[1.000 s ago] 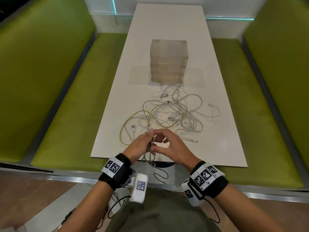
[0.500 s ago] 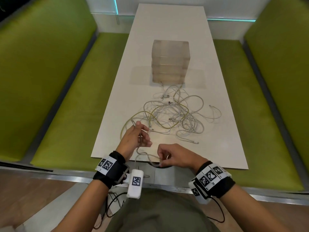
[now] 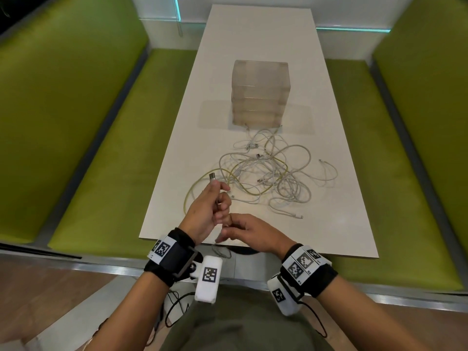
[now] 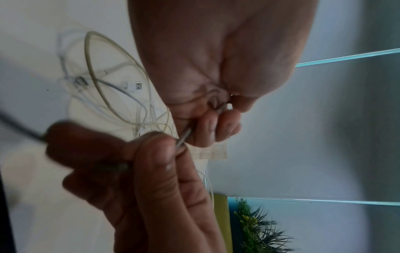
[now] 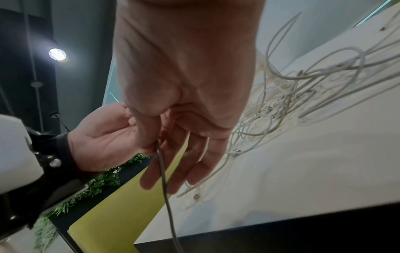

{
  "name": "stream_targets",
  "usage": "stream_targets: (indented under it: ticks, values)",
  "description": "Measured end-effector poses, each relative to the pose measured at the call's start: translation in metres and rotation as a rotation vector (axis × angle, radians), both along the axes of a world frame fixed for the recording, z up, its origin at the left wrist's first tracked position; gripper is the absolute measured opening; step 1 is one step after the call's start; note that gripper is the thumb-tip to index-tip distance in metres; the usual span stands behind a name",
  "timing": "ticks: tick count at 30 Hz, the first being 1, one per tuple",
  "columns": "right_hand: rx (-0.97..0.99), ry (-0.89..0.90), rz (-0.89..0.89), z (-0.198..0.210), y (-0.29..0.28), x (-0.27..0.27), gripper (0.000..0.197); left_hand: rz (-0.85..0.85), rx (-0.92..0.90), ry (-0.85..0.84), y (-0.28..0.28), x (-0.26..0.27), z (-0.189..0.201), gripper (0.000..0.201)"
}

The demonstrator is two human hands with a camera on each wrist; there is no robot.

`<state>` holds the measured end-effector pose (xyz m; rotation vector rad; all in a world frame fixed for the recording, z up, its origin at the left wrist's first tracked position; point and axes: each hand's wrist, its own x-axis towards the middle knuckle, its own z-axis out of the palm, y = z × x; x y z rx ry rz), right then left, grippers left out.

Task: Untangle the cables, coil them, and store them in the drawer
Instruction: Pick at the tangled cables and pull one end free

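A tangle of white and yellow cables (image 3: 266, 173) lies on the white table (image 3: 253, 34), just in front of a translucent stack of drawers (image 3: 260, 92), all closed. My left hand (image 3: 220, 198) is raised over the near table edge and curls round a thin grey cable (image 4: 184, 137); its USB plug (image 3: 212, 176) sticks up above the fingers. My right hand (image 3: 228, 229) sits close beside it and pinches the same cable (image 5: 161, 164) between thumb and forefinger. The loose end hangs below the table edge (image 3: 222, 252).
Green upholstered benches (image 3: 106, 153) run along both sides of the table. A yellow cable loop (image 3: 192, 188) reaches toward the table's left edge. A free plug end (image 3: 298, 216) lies near the front right of the tangle.
My hands drew apart along the cable half a second ago and have come back together. The left hand has lifted, and the USB plug now points up from it.
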<state>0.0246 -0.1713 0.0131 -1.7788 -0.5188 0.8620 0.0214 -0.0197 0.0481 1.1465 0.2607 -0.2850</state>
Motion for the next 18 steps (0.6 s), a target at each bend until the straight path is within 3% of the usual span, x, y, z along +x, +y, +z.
stream_targets:
  ticks: [4, 8, 11, 14, 16, 18]
  values:
    - [-0.054, 0.007, 0.025, 0.003, -0.005, 0.001, 0.015, 0.041, 0.128, -0.016, 0.004, 0.003, -0.003, 0.029]
    - [-0.271, -0.084, 0.209, -0.002, -0.009, -0.002, 0.018, 0.113, 0.21, 0.004, 0.002, 0.005, -0.007, 0.024]
    - [-0.337, -0.058, 0.234, -0.008, -0.02, -0.005, 0.017, 0.168, 0.201, 0.03, 0.007, 0.008, -0.01, 0.018]
    - [-0.395, -0.095, 0.24, -0.01, -0.038, -0.002, 0.022, 0.131, 0.118, 0.015, 0.012, 0.007, -0.016, 0.024]
    - [-0.44, -0.16, 0.079, -0.013, -0.053, 0.005, 0.036, 0.098, 0.089, 0.005, 0.012, 0.006, -0.018, 0.029]
    - [-0.512, -0.229, -0.206, -0.015, -0.069, 0.017, 0.04, 0.076, 0.095, -0.009, 0.011, 0.005, -0.019, 0.031]
